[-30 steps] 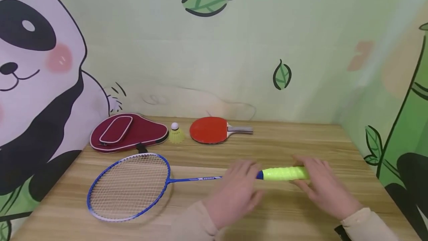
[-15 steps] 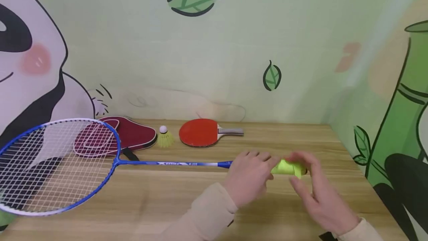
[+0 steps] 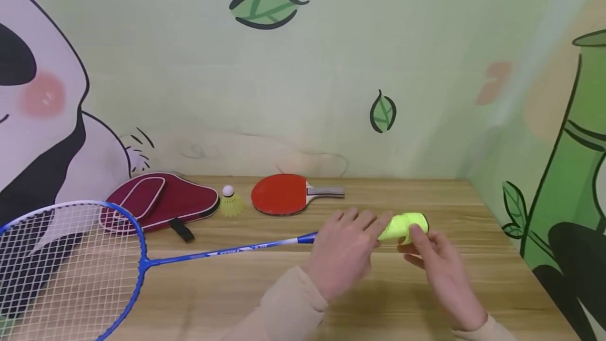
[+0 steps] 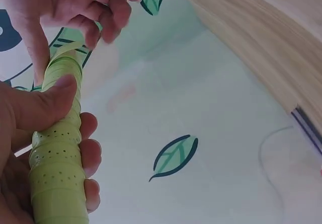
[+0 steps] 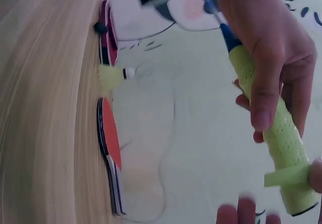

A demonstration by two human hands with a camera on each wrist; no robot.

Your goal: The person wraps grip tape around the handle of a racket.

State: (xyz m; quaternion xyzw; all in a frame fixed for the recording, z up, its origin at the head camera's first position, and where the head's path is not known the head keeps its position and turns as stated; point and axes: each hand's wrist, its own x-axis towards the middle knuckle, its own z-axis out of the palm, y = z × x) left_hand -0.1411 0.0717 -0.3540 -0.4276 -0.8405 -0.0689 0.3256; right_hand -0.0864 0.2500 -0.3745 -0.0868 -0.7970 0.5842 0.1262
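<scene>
A blue-and-white badminton racket (image 3: 236, 249) is held raised, its strung head toward the left and its handle toward the right. My left hand (image 3: 342, 252) grips the handle, fingers curled round the perforated yellow-green grip (image 5: 287, 139). At the butt end, a loose strip of grip tape (image 5: 283, 177) sticks out from the handle. My right hand (image 3: 447, 275) is at that end, its thumb straight against the grip beside the strip. In the left wrist view, the other fingers of the right hand (image 4: 75, 7) are loosely bent and stand apart from the handle.
Along the back of the wooden table (image 3: 416, 193) lie a dark red paddle case (image 3: 187, 199), a yellow shuttlecock (image 3: 231, 203) and a red table tennis paddle (image 3: 280, 194). The racket head overlaps the case in the head view. A printed cloth wall (image 3: 312, 78) stands behind.
The racket has come up off the table and toward the left. My left hand has moved from the shaft onto the grip. A strip of tape now hangs loose near my right hand.
</scene>
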